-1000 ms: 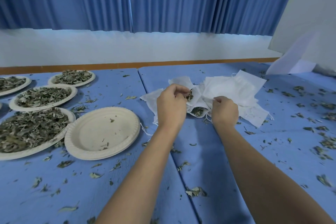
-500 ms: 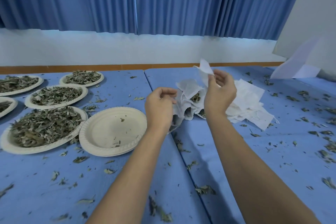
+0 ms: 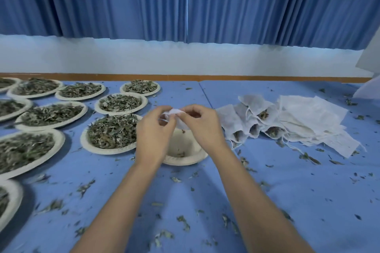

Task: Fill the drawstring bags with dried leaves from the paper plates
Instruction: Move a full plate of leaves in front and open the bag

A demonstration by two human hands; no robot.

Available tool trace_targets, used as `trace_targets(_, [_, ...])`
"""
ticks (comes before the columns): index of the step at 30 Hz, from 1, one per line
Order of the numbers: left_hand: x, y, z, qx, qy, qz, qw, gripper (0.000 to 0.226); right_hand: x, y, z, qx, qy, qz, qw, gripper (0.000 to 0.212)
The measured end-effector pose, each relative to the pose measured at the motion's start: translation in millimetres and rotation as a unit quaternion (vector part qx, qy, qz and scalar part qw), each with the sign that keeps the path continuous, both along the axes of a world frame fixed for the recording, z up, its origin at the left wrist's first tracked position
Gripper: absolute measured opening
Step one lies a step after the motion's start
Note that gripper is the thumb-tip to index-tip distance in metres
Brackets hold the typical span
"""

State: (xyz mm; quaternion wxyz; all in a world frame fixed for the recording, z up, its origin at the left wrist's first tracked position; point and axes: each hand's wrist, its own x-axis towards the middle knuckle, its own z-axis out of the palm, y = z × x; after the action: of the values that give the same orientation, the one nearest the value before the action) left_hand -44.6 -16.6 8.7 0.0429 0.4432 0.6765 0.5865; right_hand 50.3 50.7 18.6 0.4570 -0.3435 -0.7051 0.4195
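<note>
— Where is the bag that is being handled?
— A small white drawstring bag (image 3: 174,111) is held up between the two hands, above a nearly bare paper plate (image 3: 185,160) with only a few leaf crumbs in it

— And the grips?
— The left grip (image 3: 154,131) pinches the bag's left edge, thumb and fingers curled onto the cloth. The right grip (image 3: 203,127) pinches the right edge the same way. Both are grasping that one bag. The fingers hide most of it, so I cannot tell whether its mouth is open

— What about the leaves?
— Just left of the bare plate sits a heaped plate (image 3: 107,151) piled with dried leaves (image 3: 112,133). More full plates (image 3: 49,127) spread across the left half of the blue desk (image 3: 298,195), out to its far edge

— The other bags?
— Right of the hands, a cluster of filled bags (image 3: 254,123) lies on the desk, with leaves showing at their mouths and strings trailing toward the near side. Just beside them on the right, partly overlapping, lies a flat stack of empty bags (image 3: 312,123)

— Anything else?
— Loose leaf bits (image 3: 183,220) litter the desk, and a blue curtain (image 3: 185,2) hangs behind it above a white wall
</note>
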Motion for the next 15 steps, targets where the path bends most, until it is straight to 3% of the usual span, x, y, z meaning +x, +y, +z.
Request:
trace_targets(3, [-5.9,-2.4,-7.6,-0.042,0.11,0.049,0.992,0.024,-5.2,-3.2,-6.1,0.054,-0.029,-0.014,0.998,0.01])
trace_targets(7, [-6.6,-3.8,-9.5,-0.079,0.175,0.1,0.976,0.023,-3.8,-1.6,-12.5,0.179,-0.17,-0.075,0.966,0.016])
trace_targets(11, [-5.5,-6.3,-8.8,-0.073,0.115,0.105,0.985,0.015,1.6,2.7,-15.8,0.104,-0.246,-0.158,0.951,0.022])
trace_targets(15, [-1.0,-5.3,-14.4,-0.105,0.131,0.1,0.981,0.022,-3.3,-6.3,-14.2,0.058,-0.178,-0.135,0.973,0.019])
